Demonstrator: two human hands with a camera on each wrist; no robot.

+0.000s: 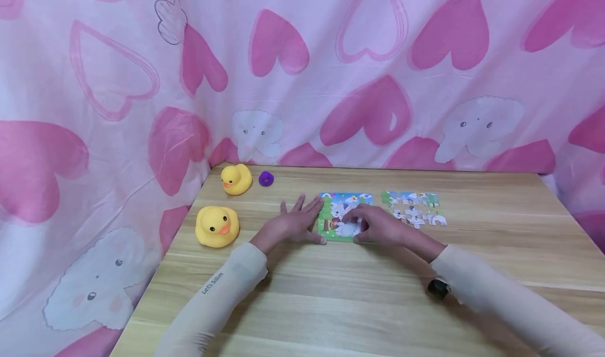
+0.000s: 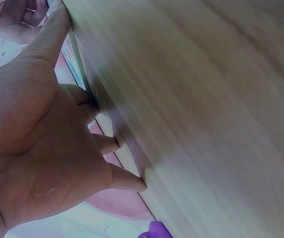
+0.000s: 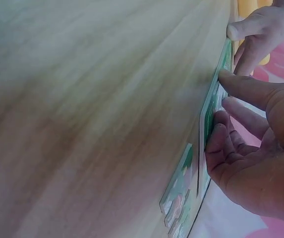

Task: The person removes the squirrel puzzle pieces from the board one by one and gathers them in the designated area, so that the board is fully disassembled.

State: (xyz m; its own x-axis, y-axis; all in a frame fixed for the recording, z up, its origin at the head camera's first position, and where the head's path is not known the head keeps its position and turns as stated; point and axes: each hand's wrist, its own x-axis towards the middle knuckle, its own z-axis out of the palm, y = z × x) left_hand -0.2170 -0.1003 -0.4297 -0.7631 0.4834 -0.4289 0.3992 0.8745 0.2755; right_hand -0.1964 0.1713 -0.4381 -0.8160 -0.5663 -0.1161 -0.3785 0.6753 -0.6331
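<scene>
A picture puzzle (image 1: 332,231) with a white cartoon animal on green and blue lies flat on the wooden table. My left hand (image 1: 296,226) rests beside its left edge with fingers spread; the thumb reaches its lower left corner. Over the puzzle's right half is my right hand (image 1: 380,227), its thumb and forefinger touching the picture, set apart. In the right wrist view, the other fingers of the right hand (image 3: 260,134) are loosely curled, and no loose piece shows between them. Several joined and loose puzzle pieces (image 1: 416,218) lie just right of the puzzle, partly behind the right hand.
Two yellow rubber ducks (image 1: 217,227) stand on the table's left side, one behind the other. A small purple ring-shaped thing (image 1: 266,178) lies near the back edge. A pink curtain with hearts (image 1: 279,42) hangs behind and to the left of the wooden table (image 1: 321,304).
</scene>
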